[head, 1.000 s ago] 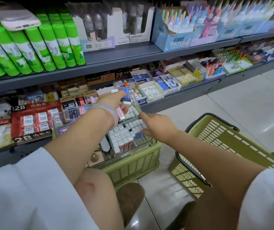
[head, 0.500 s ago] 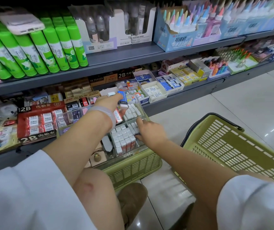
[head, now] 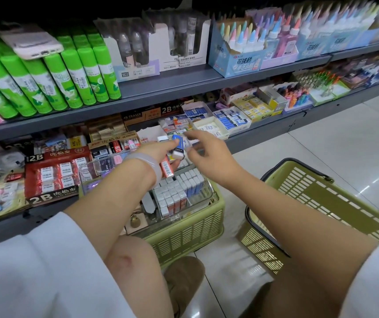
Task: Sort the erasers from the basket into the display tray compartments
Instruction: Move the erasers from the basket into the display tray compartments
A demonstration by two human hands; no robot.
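Observation:
A clear display tray point(head: 209, 198) with rows of small wrapped erasers point(head: 179, 189) rests on top of a green basket point(head: 190, 232) by the lower shelf. My left hand point(head: 158, 152) hovers above the tray and grips several erasers point(head: 177, 145), among them blue, white and red-wrapped ones. My right hand point(head: 207, 150) has come up beside that bunch, its fingertips reaching into it from the right. Whether the fingers have closed on an eraser is blurred.
A second green basket point(head: 335, 203) stands on the tiled floor to the right. The lower shelf point(head: 264, 134) carries boxes of erasers; red 2B eraser boxes point(head: 53, 173) sit at left. Green glue sticks point(head: 53, 81) and a phone point(head: 30, 42) fill the upper shelf. My knees are below.
My right hand rose from the tray's eraser rows up to the bunch in my left hand. My left hand stayed about where it was, above the tray.

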